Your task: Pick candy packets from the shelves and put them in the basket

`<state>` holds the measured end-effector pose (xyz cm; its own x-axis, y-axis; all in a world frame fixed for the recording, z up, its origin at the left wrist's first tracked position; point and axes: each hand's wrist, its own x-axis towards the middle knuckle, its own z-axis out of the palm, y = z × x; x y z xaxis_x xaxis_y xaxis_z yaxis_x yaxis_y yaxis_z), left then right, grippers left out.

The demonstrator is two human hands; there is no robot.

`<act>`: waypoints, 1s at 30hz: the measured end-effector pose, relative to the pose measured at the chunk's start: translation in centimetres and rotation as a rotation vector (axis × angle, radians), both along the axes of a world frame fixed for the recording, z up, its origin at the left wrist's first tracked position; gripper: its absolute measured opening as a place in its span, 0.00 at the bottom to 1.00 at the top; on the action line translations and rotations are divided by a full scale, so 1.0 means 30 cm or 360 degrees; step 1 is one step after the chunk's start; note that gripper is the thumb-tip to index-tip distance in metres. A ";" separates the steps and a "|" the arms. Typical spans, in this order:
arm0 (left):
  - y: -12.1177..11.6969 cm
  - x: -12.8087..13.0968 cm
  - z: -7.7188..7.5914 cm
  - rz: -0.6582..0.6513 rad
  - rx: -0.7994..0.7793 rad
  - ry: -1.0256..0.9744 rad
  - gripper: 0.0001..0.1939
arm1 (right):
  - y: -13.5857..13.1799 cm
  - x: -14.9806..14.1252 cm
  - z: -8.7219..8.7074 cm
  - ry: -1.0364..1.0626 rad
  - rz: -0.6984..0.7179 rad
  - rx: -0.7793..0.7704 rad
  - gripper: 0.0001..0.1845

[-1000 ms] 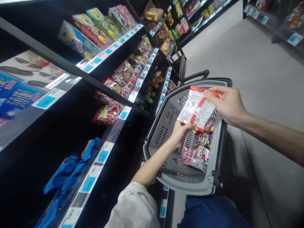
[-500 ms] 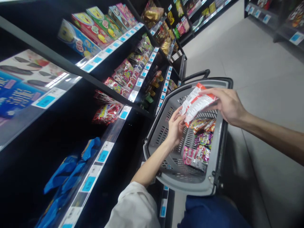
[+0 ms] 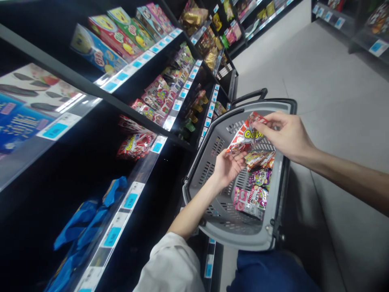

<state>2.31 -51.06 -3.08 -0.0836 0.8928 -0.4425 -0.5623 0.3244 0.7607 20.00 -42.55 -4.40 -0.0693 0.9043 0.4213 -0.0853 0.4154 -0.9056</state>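
Note:
A red and white candy packet (image 3: 243, 136) with yellow lettering is stretched between my two hands over the shopping basket, printed front facing up. My right hand (image 3: 287, 132) pinches its upper right end between thumb and fingers. At the lower left end, my left hand (image 3: 229, 168) holds the packet with its palm turned up and fingers partly curled. The grey basket (image 3: 235, 242) has slotted walls. Inside lie an orange candy packet (image 3: 258, 160), a purple one (image 3: 260, 177) and pink packets (image 3: 249, 201).
Dark shelves with price tags run along the left, bearing boxes (image 3: 117, 38), red candy bags (image 3: 135, 146) and blue bags (image 3: 82, 225). The basket's black handle (image 3: 251, 97) leans at its far end. Grey floor (image 3: 343, 121) extends to the right, with another shelf (image 3: 369, 44) farther off.
The candy packet has been turned over, from its white printed back to its red front. My left hand has rolled palm up; my right hand has shifted its hold. The basket stays nearly in place.

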 end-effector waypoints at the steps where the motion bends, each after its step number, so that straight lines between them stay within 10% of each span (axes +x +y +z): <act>1: -0.001 0.001 -0.001 -0.0009 -0.0001 0.0034 0.12 | 0.001 0.001 0.001 -0.0012 0.0005 -0.0014 0.16; 15: -0.006 0.015 0.018 0.0002 0.0026 -0.0010 0.17 | 0.018 -0.019 -0.008 0.0170 0.0009 -0.0223 0.23; 20: -0.019 0.029 0.018 -0.0061 0.0296 0.0360 0.04 | 0.039 -0.039 -0.016 0.0504 -0.0025 -0.0356 0.22; 30: -0.019 0.037 -0.012 0.0082 0.0560 0.0870 0.25 | 0.024 -0.034 -0.008 0.0506 -0.0005 -0.0296 0.19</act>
<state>3.43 -51.62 -3.43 -0.2604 0.9655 -0.0060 -0.0726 -0.0134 0.9973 18.99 -41.82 -4.64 0.0415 0.9675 0.2496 -0.3737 0.2467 -0.8941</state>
